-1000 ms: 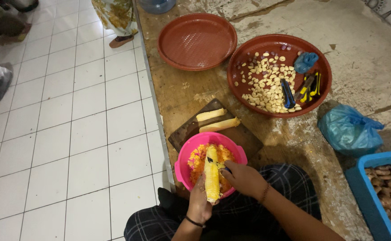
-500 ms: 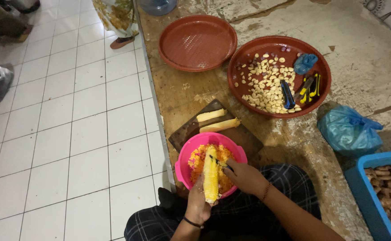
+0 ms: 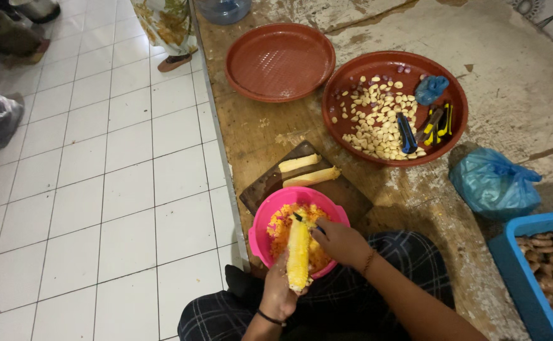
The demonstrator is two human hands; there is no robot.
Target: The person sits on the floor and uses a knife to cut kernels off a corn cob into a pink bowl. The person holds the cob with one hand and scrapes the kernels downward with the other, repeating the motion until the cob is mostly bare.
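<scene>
A yellow corn cob (image 3: 298, 252) is gripped upright at its lower end by the closed fingers of the left hand (image 3: 281, 292) over a round pink plastic bowl (image 3: 262, 222) of cut kernels, while a dark-handled knife (image 3: 303, 221) is clasped against its top by the right hand (image 3: 341, 242).

Worn wooden tabletop (image 3: 270, 136), stained, beside white tiled floor (image 3: 99, 189). Landmark: dark cutting board (image 3: 270, 183) at near edge. Directly on board: two pale stripped cobs (image 3: 308, 170), pink bowl (image 3: 264, 221) partly overlapping. Beyond board: empty red basin (image 3: 279, 62). Beyond and right of board: red basin of peeled cloves (image 3: 352, 82). Right of board: blue plastic bag (image 3: 494, 184). Far right: blue crate (image 3: 516, 252).
</scene>
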